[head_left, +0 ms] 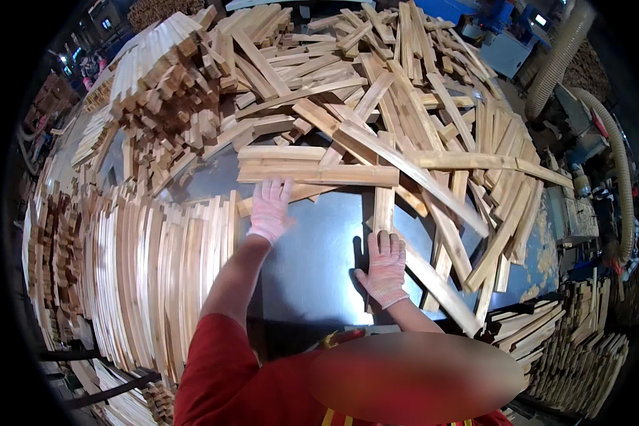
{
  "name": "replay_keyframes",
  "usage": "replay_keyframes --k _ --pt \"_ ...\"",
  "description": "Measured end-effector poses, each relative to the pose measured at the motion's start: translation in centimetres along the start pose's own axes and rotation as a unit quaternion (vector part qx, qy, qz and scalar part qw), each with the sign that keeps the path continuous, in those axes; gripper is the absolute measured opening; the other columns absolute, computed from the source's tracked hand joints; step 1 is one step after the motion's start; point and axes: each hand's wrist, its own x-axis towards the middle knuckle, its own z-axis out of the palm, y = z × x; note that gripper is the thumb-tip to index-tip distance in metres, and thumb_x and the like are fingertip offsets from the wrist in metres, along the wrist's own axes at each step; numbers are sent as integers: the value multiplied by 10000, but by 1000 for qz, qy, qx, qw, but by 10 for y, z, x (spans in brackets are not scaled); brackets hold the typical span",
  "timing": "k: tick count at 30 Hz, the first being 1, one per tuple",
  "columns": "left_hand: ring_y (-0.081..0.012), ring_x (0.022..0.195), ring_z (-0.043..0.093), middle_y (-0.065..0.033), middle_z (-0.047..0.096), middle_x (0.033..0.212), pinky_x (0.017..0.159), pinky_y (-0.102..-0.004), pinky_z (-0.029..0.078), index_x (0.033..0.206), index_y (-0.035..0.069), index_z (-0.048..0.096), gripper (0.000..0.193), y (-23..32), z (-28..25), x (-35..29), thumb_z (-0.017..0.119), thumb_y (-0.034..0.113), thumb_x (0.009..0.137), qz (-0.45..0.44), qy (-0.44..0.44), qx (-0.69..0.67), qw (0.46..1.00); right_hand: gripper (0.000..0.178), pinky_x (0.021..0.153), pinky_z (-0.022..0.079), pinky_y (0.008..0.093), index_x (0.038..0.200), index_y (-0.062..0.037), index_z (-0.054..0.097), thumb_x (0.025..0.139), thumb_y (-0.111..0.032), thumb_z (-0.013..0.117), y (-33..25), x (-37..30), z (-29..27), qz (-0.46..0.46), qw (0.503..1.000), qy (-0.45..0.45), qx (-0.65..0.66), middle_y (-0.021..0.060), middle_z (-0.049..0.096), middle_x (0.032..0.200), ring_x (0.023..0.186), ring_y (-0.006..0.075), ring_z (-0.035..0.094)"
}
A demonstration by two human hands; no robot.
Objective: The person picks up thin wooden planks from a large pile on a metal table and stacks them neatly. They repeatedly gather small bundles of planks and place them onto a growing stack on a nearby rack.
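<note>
Both my hands wear pale pinkish work gloves. My left hand point(270, 211) reaches forward with fingers stretched out, its fingertips at the near edge of a wooden slat point(326, 175) that lies crosswise. A shorter slat point(309, 191) lies at a slant just beside that hand. Farther right and nearer to me, my right hand point(386, 270) is spread with its thumb out to the left. Its fingers lie over the near end of a lengthwise slat point(384, 208); whether they press on it I cannot tell. Neither hand is closed around anything.
A row of slats point(156, 263) lies side by side at the left on the metal table point(309, 263). Behind it rises a tall stack of slats point(156, 67). Loose slats point(411, 121) lie crossed in a heap ahead and right. Ribbed hoses point(557, 64) stand at the far right.
</note>
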Motion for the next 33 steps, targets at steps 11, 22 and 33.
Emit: replay_keyframes --k 11,22,33 --pt "-393 1157 671 -224 688 1243 1040 -477 506 1613 13 352 986 -45 -38 131 765 262 753 120 -106 -89 983 1009 1222 306 569 1636 -27 278 789 -262 774 200 101 -5 69 989 -49 -123 206 506 1555 1459 419 447" --pt "-439 988 726 -251 697 1158 888 -522 593 1607 60 319 994 26 -103 -91 809 360 795 -80 -233 -256 935 858 1125 477 432 1639 -69 392 813 13 609 181 50 -65 97 953 -146 246 309 630 1403 1331 449 596" --pt "-432 1239 627 -218 632 1349 979 -546 536 1644 97 302 1057 118 -52 -216 835 454 803 -296 -240 -275 882 763 855 599 388 1510 -77 460 777 115 553 94 34 16 187 630 -83 749 108 637 1177 966 225 656"
